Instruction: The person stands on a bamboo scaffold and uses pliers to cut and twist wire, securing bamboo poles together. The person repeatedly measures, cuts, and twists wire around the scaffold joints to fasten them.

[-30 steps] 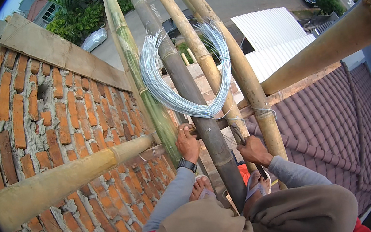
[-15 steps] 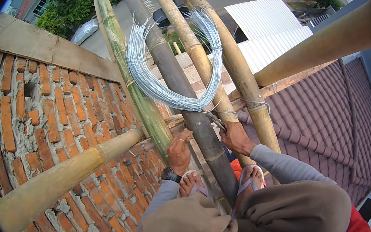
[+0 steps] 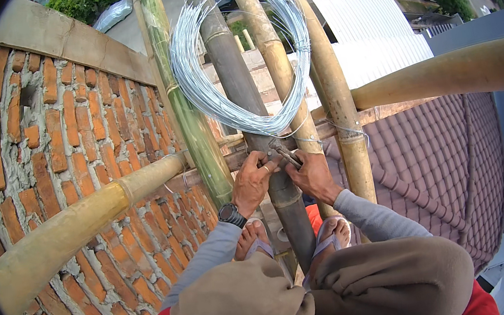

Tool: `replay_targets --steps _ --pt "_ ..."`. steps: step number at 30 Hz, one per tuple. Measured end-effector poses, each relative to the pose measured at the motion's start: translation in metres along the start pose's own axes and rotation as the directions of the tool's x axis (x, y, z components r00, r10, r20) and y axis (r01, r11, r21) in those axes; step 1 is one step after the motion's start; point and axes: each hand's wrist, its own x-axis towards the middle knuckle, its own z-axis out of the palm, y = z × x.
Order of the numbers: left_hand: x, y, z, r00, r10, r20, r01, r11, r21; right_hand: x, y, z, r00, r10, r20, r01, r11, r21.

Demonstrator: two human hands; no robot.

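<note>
- Showing a scaffold of bamboo poles (image 3: 338,106) beside a brick wall (image 3: 37,142): against the two earlier views, the whole scene sits higher and nearer in the picture, so the head has tipped down and closer to the joint where the dark upright pole (image 3: 243,94) crosses the horizontal pole (image 3: 81,226).
- Coil of wire (image 3: 219,107): hangs around the dark upright pole as before, its lower loop just above the hands.
- Left hand (image 3: 250,183): a second ago it gripped the pole higher up; now it is closed against the dark pole at the crossing, fingers curled, seemingly pinching a wire end, though the wire itself is too thin to make out.
- Right hand (image 3: 314,176): has come across to meet the left; clamped on the handle of a pair of pliers (image 3: 283,152), whose head sits at the joint.
- Judged meaning: binding at this joint is under way.
- Hidden: the tie itself, behind the fingers; both knees cover the footing.
</note>
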Motion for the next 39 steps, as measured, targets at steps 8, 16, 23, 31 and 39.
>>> replay_targets --steps 8,16,23,31,39 --pt "-0.006 -0.001 -0.007 0.988 0.05 -0.144 -0.049 0.999 0.005 0.004 0.004 -0.012 0.99 0.136 -0.03 -0.139 0.978 -0.157" --pt "-0.005 -0.001 -0.003 0.975 0.071 -0.21 -0.077 0.997 -0.018 -0.007 0.019 -0.011 0.997 0.041 -0.063 -0.055 0.972 -0.228" --pt "-0.005 0.008 0.009 0.956 -0.037 -0.29 0.027 0.999 -0.04 -0.017 -0.009 0.005 0.993 0.113 -0.028 -0.114 0.993 -0.023" --pt "-0.014 0.015 0.026 0.94 0.033 -0.341 0.0 0.995 0.095 -0.007 0.01 -0.017 0.955 0.082 0.285 -0.131 0.979 0.157" --pt "-0.014 0.017 0.02 0.947 0.061 -0.315 -0.012 0.988 0.154 0.021 0.021 -0.029 0.804 -0.387 0.452 0.486 0.865 -0.122"
